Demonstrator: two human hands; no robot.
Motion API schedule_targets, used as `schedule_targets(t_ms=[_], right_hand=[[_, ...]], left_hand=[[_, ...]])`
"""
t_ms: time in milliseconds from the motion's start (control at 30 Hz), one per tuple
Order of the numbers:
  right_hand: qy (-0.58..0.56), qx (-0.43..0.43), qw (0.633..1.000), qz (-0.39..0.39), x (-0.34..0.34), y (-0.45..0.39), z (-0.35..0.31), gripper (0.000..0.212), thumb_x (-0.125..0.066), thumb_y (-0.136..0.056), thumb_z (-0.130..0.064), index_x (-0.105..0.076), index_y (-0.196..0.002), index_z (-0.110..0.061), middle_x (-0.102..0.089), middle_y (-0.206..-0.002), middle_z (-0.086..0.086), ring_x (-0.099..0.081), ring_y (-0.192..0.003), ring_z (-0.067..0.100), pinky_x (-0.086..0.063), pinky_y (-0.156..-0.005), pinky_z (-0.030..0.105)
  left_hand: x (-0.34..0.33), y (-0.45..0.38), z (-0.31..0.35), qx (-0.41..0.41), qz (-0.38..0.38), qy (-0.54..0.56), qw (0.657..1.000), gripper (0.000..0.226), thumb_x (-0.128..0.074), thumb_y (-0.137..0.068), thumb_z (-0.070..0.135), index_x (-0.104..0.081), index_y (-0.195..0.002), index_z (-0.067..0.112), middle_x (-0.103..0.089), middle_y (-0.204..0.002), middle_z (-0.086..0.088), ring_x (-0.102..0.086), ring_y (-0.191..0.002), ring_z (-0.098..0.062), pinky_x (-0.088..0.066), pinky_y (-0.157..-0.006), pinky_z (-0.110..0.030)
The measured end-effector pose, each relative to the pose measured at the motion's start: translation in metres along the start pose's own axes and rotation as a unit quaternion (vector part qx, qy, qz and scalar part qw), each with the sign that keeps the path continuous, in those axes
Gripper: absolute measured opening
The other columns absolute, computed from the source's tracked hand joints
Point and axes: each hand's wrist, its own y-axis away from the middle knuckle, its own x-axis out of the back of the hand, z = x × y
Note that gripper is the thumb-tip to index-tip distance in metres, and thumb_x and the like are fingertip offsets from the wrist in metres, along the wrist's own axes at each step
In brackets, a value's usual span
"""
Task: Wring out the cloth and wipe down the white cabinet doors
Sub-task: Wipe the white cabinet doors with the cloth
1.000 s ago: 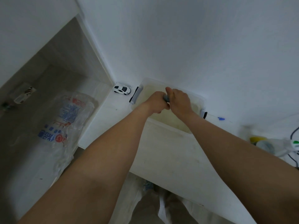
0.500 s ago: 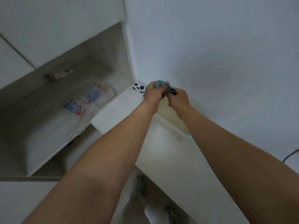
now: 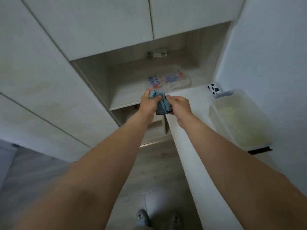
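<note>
You hold the bunched blue-grey patterned cloth (image 3: pixel 162 103) between both hands, out in front of you, above the near edge of the open wood-lined cabinet shelf (image 3: pixel 126 98) and the end of the long white counter (image 3: pixel 191 103). Your left hand (image 3: pixel 148 103) has its fingers curled round the cloth's upper left part, thumb pressed across the front. Your right hand (image 3: pixel 180 104) grips the cloth's lower right side with fingers folded over it. The white cabinet doors (image 3: pixel 93 25) stand closed above the shelf and to its left. On the shelf behind the cloth lies a crumpled clear plastic bag with blue and red print (image 3: pixel 167 80). To your right on the counter sits a translucent plastic tub holding yellowish water (image 3: pixel 235 117), and just beyond it a small white and black toy car (image 3: pixel 214 88).
</note>
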Motion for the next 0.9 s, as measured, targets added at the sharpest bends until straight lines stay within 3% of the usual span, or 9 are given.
schedule_targets(t_ms=[33,133,267,433,533,600,700,800,900], right_hand=[[0.014,0.001,1.000,-0.025,-0.014,0.005,0.002,0.005,-0.065,-0.092,-0.015,-0.065,-0.092,-0.011,-0.070,-0.095,0.011,-0.067,-0.085,0.023,-0.056,-0.075,0.036],[0.065,0.008,0.996,-0.052,-0.055,0.017,0.012,0.020,-0.065,-0.086,0.000,-0.068,-0.105,-0.007,-0.070,-0.099,0.010,-0.065,-0.085,0.022,-0.053,-0.065,0.031],[0.086,0.003,0.992,-0.093,-0.106,0.038,0.024,0.024,-0.060,-0.088,0.004,-0.067,-0.095,-0.017,-0.068,-0.094,0.006,-0.056,-0.071,0.013,-0.040,-0.053,0.021],[0.091,0.030,0.983,-0.158,-0.164,0.060,0.037,0.043,-0.053,-0.082,0.017,-0.067,-0.109,-0.013,-0.068,-0.106,0.008,-0.065,-0.098,0.019,-0.051,-0.074,0.023],[0.082,0.085,0.978,-0.171,-0.189,0.079,0.033,0.040,-0.051,-0.078,0.021,-0.068,-0.098,-0.008,-0.069,-0.096,0.006,-0.065,-0.091,0.015,-0.054,-0.078,0.021],[0.048,0.094,0.986,-0.126,-0.206,0.090,0.028,0.031,-0.056,-0.080,0.017,-0.068,-0.096,-0.007,-0.069,-0.092,0.006,-0.065,-0.086,0.014,-0.055,-0.078,0.020],[0.005,0.010,0.999,-0.052,-0.232,0.098,0.036,0.010,-0.069,-0.085,-0.013,-0.065,-0.094,-0.013,-0.066,-0.090,0.006,-0.065,-0.083,0.021,-0.055,-0.079,0.036],[0.017,-0.177,0.964,-0.196,-0.252,0.115,0.047,0.045,-0.072,-0.082,-0.045,-0.059,-0.110,-0.013,-0.068,-0.100,0.013,-0.069,-0.087,0.028,-0.057,-0.069,0.037],[0.016,-0.262,0.920,-0.290,-0.265,0.122,0.048,0.039,-0.059,-0.095,-0.041,-0.061,-0.119,-0.010,-0.068,-0.097,0.015,-0.068,-0.086,0.028,-0.057,-0.064,0.037]], left_hand=[[0.016,0.004,0.002,-0.006,0.015,-0.011,1.000,0.024,-0.056,-0.094,-0.006,-0.052,-0.092,0.017,-0.062,-0.094,-0.011,-0.062,-0.093,-0.028,-0.054,-0.090,-0.046],[0.067,0.024,0.006,-0.009,0.052,-0.050,0.997,0.033,-0.052,-0.087,-0.015,-0.054,-0.087,0.018,-0.059,-0.086,-0.009,-0.059,-0.086,-0.026,-0.053,-0.079,-0.041],[0.136,0.062,0.003,-0.011,0.095,-0.105,0.990,0.037,-0.046,-0.079,-0.017,-0.059,-0.090,0.016,-0.060,-0.090,-0.010,-0.057,-0.085,-0.026,-0.047,-0.072,-0.036],[0.220,0.099,-0.007,0.061,0.066,-0.224,0.970,0.045,-0.065,-0.080,-0.001,-0.060,-0.123,0.012,-0.062,-0.109,-0.010,-0.061,-0.092,-0.023,-0.053,-0.079,-0.033],[0.253,0.116,-0.015,0.074,0.049,-0.210,0.974,0.023,-0.069,-0.093,0.029,-0.069,-0.100,0.007,-0.066,-0.088,-0.006,-0.062,-0.072,-0.014,-0.049,-0.061,-0.022],[0.270,0.125,-0.020,0.069,0.053,-0.187,0.978,0.022,-0.063,-0.098,0.030,-0.065,-0.086,0.011,-0.064,-0.078,-0.004,-0.061,-0.064,-0.010,-0.046,-0.057,-0.020],[0.290,0.129,-0.019,0.058,0.064,-0.097,0.991,0.015,-0.061,-0.096,0.007,-0.055,-0.087,0.018,-0.064,-0.084,-0.004,-0.062,-0.076,-0.018,-0.047,-0.062,-0.026],[0.296,0.130,-0.010,0.051,0.053,0.027,0.997,0.023,-0.058,-0.094,-0.003,-0.051,-0.105,0.015,-0.065,-0.098,-0.011,-0.064,-0.090,-0.026,-0.053,-0.079,-0.042],[0.307,0.124,-0.006,0.053,0.050,0.098,0.992,0.024,-0.057,-0.095,0.000,-0.049,-0.112,0.015,-0.064,-0.101,-0.012,-0.064,-0.093,-0.027,-0.051,-0.086,-0.046]])
